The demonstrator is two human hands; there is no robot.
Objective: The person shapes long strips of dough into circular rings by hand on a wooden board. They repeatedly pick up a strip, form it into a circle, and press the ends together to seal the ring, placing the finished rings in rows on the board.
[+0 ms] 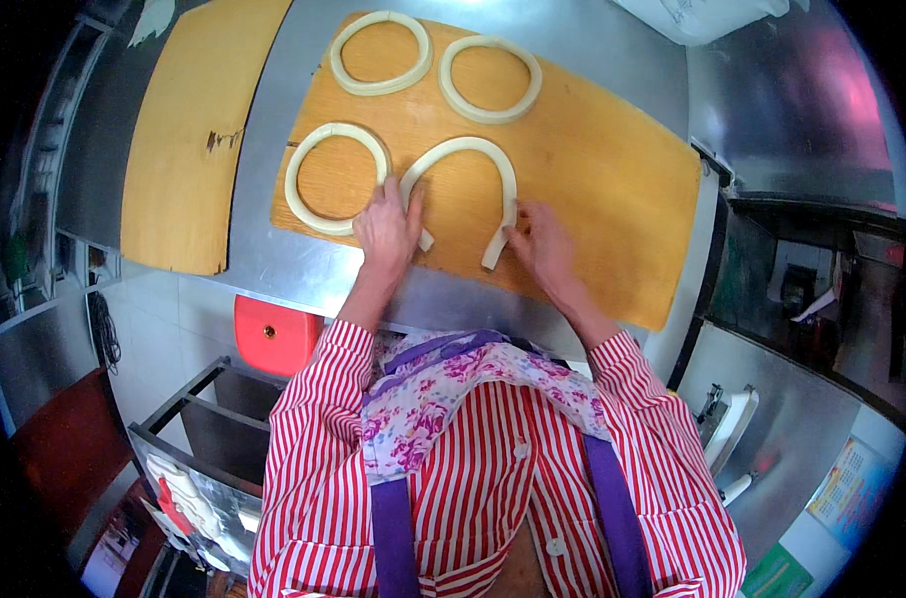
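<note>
A pale rope of dough (463, 146) lies bent into an arch on a wooden board (612, 199), its two ends toward me. My left hand (388, 227) is closed on the left leg of the arch, the cut end showing past the thumb. At the right leg, my right hand (544, 244) has its curled fingertips on the outer edge, a little above the other end. Three closed dough rings rest on the board: a near left ring (295, 184) beside my left hand, a far left ring (338, 66) and a far middle ring (448, 85).
The board lies on a metal table (303, 269). Left of it is a second wooden board (179, 149). A red stool (273, 334) stands below the table's front edge at left. A white bag (697, 15) sits at the far right, near a metal wall panel (801, 110).
</note>
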